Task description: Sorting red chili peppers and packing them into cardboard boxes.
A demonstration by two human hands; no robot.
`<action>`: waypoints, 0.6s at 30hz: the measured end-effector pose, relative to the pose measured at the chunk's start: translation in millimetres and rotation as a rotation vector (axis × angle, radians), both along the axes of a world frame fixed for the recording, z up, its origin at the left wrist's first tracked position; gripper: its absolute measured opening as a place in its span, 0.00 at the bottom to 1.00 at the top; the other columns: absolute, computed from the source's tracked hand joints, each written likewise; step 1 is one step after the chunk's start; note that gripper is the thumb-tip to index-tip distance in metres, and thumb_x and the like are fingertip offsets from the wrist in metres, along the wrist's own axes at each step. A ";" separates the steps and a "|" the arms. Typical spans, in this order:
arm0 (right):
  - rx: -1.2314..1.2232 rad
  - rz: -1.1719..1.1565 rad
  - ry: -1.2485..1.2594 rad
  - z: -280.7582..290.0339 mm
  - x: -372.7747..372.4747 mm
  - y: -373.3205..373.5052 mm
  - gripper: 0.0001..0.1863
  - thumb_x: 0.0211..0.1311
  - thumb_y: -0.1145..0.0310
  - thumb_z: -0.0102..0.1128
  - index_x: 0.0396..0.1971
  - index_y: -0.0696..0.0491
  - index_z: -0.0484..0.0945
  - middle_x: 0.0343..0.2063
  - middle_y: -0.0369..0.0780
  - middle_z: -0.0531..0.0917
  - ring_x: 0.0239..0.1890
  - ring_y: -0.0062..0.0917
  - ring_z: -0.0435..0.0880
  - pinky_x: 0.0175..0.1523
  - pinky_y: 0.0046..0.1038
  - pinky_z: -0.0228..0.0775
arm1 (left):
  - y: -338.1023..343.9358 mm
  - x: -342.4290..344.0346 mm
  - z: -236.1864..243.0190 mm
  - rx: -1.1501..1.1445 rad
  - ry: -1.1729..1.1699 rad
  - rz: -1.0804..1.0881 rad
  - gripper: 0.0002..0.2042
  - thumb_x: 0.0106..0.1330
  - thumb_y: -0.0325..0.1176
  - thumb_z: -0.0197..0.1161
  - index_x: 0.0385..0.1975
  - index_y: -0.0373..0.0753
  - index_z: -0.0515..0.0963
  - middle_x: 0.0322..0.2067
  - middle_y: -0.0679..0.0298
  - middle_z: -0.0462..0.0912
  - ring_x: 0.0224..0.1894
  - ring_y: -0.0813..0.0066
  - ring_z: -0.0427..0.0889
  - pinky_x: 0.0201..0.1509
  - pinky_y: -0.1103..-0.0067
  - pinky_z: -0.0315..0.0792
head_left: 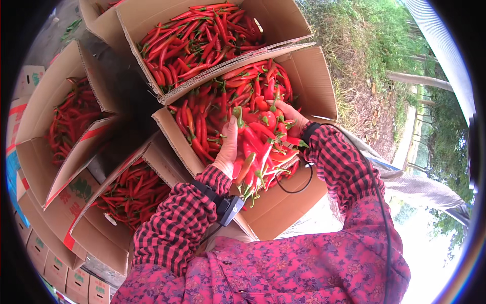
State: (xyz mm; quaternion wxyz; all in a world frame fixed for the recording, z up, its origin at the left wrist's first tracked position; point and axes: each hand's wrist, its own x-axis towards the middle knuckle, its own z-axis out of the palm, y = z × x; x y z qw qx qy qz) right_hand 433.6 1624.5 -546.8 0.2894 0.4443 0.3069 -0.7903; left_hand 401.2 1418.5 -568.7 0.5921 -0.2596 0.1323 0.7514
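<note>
A heaped bunch of red chili peppers [263, 134] is gathered between my two hands over an open cardboard box [283, 210]. My left hand [229, 147] presses the bunch from the left, thumb up, its other fingers hidden by the peppers. On the far right side of the bunch, my right hand [292, 117] curls round it, with fingers partly covered. Green stems stick out in several directions, many toward me. More red chili peppers [202, 114] fill the box beneath and around my hands. One pepper near my left hand is orange-brown.
Beyond stands another open box [276, 17] of red chilies. To the left are two more open boxes, one farther [45, 121] and one nearer [101, 240]. Closed cartons [76, 283] line the lower left. A cable [298, 191] loops beside my right wrist. Grass [354, 50] lies at the right.
</note>
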 end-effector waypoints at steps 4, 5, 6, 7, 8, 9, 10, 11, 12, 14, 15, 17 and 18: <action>0.076 -0.085 -0.017 47.9 -24.4 -16.5 0.20 0.58 0.55 0.45 0.43 0.54 0.68 0.34 0.41 0.79 0.34 0.28 0.79 0.44 0.31 0.72 | 5.7 -7.1 -0.4 -0.179 0.163 0.083 0.27 0.53 0.61 0.51 0.42 0.46 0.62 0.36 0.65 0.71 0.36 0.76 0.74 0.33 0.77 0.74; 0.067 -0.051 0.004 57.0 -32.3 -17.5 0.19 0.57 0.55 0.45 0.42 0.54 0.69 0.34 0.41 0.79 0.34 0.28 0.79 0.43 0.31 0.72 | 8.5 -13.6 -9.4 -0.132 0.241 0.083 0.27 0.53 0.61 0.51 0.42 0.46 0.62 0.35 0.66 0.71 0.35 0.77 0.74 0.30 0.78 0.73; 0.060 -0.021 0.020 63.2 -36.0 -15.1 0.19 0.57 0.56 0.46 0.41 0.53 0.70 0.33 0.41 0.79 0.33 0.28 0.79 0.42 0.31 0.73 | 10.6 -18.7 -1.7 -0.083 0.317 0.080 0.26 0.53 0.61 0.51 0.42 0.46 0.61 0.35 0.66 0.71 0.34 0.78 0.74 0.28 0.79 0.72; 0.069 -0.004 0.088 65.7 -39.3 -16.9 0.17 0.56 0.56 0.47 0.39 0.53 0.71 0.32 0.40 0.80 0.31 0.26 0.80 0.39 0.30 0.74 | 9.9 -20.3 6.8 -0.099 0.264 0.059 0.27 0.53 0.61 0.52 0.41 0.45 0.61 0.33 0.67 0.71 0.33 0.80 0.73 0.28 0.80 0.72; 0.074 0.004 0.097 67.6 -41.4 -20.5 0.17 0.56 0.56 0.47 0.39 0.53 0.71 0.32 0.40 0.80 0.31 0.26 0.80 0.39 0.30 0.74 | 10.3 -22.1 4.0 -0.133 0.250 0.085 0.27 0.53 0.61 0.52 0.40 0.45 0.62 0.31 0.67 0.71 0.31 0.80 0.73 0.28 0.81 0.71; 0.073 -0.002 0.075 69.0 -42.5 -23.2 0.17 0.56 0.56 0.47 0.38 0.53 0.71 0.32 0.40 0.80 0.31 0.26 0.80 0.38 0.29 0.74 | 8.9 -23.0 -1.1 -0.151 0.315 0.080 0.27 0.52 0.62 0.52 0.40 0.45 0.61 0.31 0.67 0.71 0.31 0.80 0.73 0.28 0.81 0.71; 0.070 -0.007 0.053 71.3 -43.0 -25.4 0.17 0.56 0.57 0.47 0.37 0.54 0.72 0.32 0.40 0.80 0.30 0.25 0.80 0.38 0.28 0.75 | 7.3 -22.5 -4.5 -0.171 0.380 0.075 0.27 0.52 0.62 0.52 0.40 0.45 0.61 0.32 0.67 0.71 0.31 0.80 0.73 0.28 0.80 0.72; 0.101 0.004 0.050 76.6 -43.3 -25.6 0.17 0.56 0.57 0.48 0.38 0.54 0.71 0.31 0.39 0.80 0.29 0.24 0.80 0.37 0.27 0.75 | 7.2 -22.4 0.2 -0.169 0.390 0.082 0.27 0.52 0.62 0.52 0.40 0.45 0.61 0.32 0.67 0.71 0.31 0.80 0.73 0.28 0.80 0.72; 0.103 0.011 0.060 79.7 -43.0 -26.3 0.17 0.56 0.57 0.48 0.38 0.54 0.71 0.31 0.39 0.80 0.29 0.24 0.80 0.37 0.27 0.75 | 6.2 -19.8 5.3 -0.212 0.414 0.094 0.27 0.52 0.62 0.52 0.40 0.46 0.61 0.33 0.67 0.70 0.31 0.79 0.73 0.29 0.80 0.72; 0.138 0.030 0.054 80.4 -44.5 -34.1 0.16 0.56 0.57 0.48 0.38 0.53 0.71 0.31 0.39 0.80 0.29 0.24 0.80 0.37 0.26 0.75 | -3.6 -16.3 14.4 -0.266 0.445 0.121 0.27 0.52 0.62 0.52 0.40 0.46 0.60 0.34 0.66 0.70 0.31 0.79 0.73 0.30 0.79 0.72; 0.205 0.025 0.070 78.8 -41.5 -36.1 0.16 0.57 0.58 0.47 0.39 0.54 0.71 0.31 0.39 0.80 0.30 0.24 0.80 0.38 0.26 0.75 | -7.6 -14.2 20.6 -0.192 0.371 0.108 0.28 0.51 0.62 0.53 0.40 0.46 0.60 0.35 0.66 0.70 0.32 0.78 0.74 0.31 0.79 0.73; 0.162 0.060 0.099 76.0 -43.5 -45.7 0.16 0.57 0.58 0.47 0.39 0.53 0.71 0.31 0.39 0.80 0.30 0.24 0.80 0.38 0.26 0.75 | -22.5 -12.5 28.9 -0.151 0.262 0.110 0.29 0.50 0.62 0.55 0.41 0.47 0.58 0.36 0.65 0.69 0.35 0.76 0.74 0.32 0.77 0.74; 0.117 0.080 0.116 74.2 -45.3 -51.4 0.16 0.58 0.58 0.47 0.40 0.53 0.70 0.31 0.39 0.80 0.30 0.25 0.80 0.38 0.27 0.74 | -30.1 -13.7 48.3 -0.112 0.214 0.203 0.30 0.47 0.61 0.58 0.43 0.48 0.57 0.36 0.64 0.69 0.35 0.74 0.74 0.32 0.76 0.74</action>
